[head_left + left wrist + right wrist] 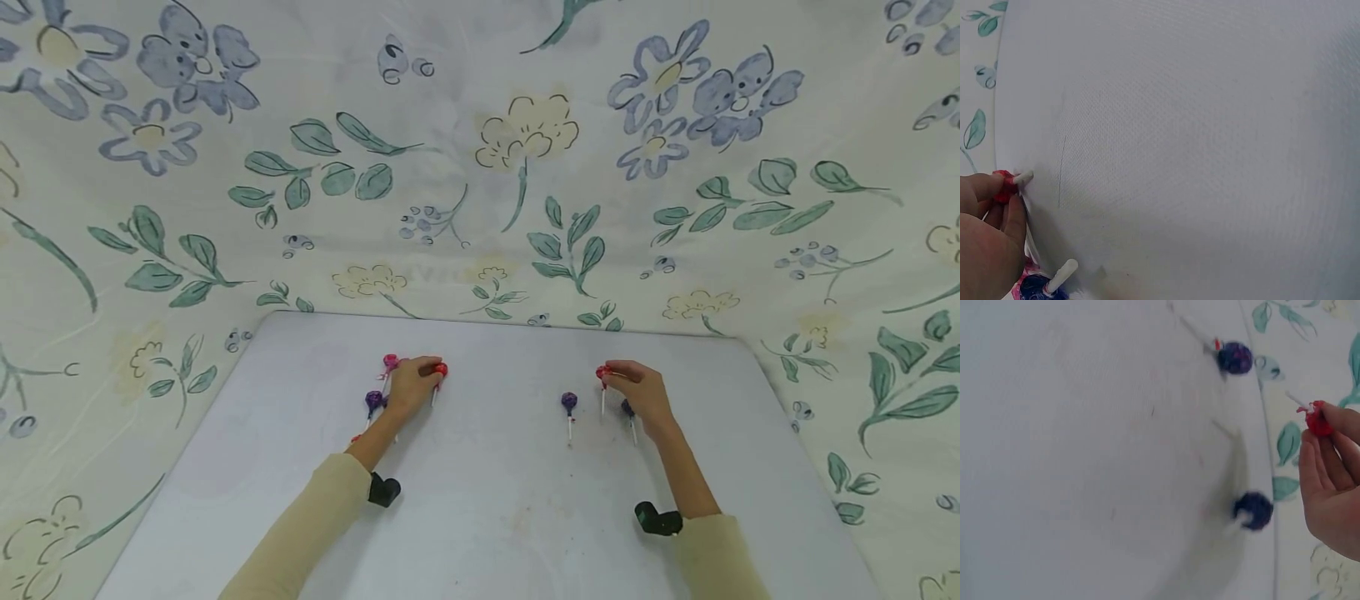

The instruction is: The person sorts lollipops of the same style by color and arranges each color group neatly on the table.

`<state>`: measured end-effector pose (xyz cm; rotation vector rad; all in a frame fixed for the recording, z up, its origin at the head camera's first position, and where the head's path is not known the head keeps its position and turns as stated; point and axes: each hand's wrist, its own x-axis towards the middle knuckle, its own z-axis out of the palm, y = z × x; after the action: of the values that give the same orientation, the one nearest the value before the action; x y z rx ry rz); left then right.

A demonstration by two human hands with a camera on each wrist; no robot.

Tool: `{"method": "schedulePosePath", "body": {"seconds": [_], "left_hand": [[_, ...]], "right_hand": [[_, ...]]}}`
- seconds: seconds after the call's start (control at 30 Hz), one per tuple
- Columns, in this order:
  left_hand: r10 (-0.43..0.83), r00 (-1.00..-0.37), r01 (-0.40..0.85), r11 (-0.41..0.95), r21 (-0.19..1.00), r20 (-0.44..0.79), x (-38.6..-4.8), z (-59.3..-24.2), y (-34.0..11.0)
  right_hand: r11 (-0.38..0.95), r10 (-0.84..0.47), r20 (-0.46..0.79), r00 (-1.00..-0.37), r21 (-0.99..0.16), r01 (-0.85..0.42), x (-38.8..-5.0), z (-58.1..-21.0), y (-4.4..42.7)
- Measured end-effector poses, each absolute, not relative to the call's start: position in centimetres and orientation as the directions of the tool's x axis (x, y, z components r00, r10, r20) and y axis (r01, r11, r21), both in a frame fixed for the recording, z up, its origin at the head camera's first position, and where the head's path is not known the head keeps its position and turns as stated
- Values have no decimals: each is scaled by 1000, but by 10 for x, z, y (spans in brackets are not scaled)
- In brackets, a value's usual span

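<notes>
My left hand (408, 390) pinches a red lollipop (441, 370) by its wrapped head, the white stick pointing toward me. Close beside that hand lie a pink lollipop (391, 362) and a purple lollipop (373, 400); others there are partly hidden by the hand and wrist. In the left wrist view, fingertips grip the red wrapper (1004, 186). On the other side, my right hand (643, 395) pinches another red lollipop (602, 373) by the head, seen held off the surface in the right wrist view. Two purple lollipops, one to the left (569, 402) and one under the hand (628, 409), lie near it.
A white tabletop (480, 517) spreads beneath both hands. Floral cloth (450, 275) rises behind it and along the sides. Black wrist-worn devices (385, 490) sit at both sleeve cuffs. Small specks mark the table between the hands.
</notes>
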<state>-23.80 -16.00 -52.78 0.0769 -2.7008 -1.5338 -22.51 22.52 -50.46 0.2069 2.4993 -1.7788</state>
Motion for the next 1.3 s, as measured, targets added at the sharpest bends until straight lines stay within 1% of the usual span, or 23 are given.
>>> {"method": "schedulePosePath", "body": {"seconds": [0.23, 0.53, 0.77, 1.07, 1.3], "left_hand": [[-67, -998, -32, 523, 852, 3, -238, -527, -160], [-63, -998, -21, 526, 850, 14, -238, -527, -158], [-65, -998, -24, 526, 850, 12, -236, -526, -158], [-59, -998, -23, 517, 855, 9, -235, -526, -158], [-64, -998, -25, 529, 849, 10, -235, -525, -157]], "right_hand": [[294, 2, -82, -997, -952, 79, -239, -500, 187], [248, -33, -64, -997, -967, 54, -254, -491, 145], [237, -9, -71, -997, -969, 67, -261, -487, 115], [219, -27, -83, -996, -973, 75, -265, -491, 78], [241, -31, -75, -997, -968, 66, -267, -497, 50]]}}
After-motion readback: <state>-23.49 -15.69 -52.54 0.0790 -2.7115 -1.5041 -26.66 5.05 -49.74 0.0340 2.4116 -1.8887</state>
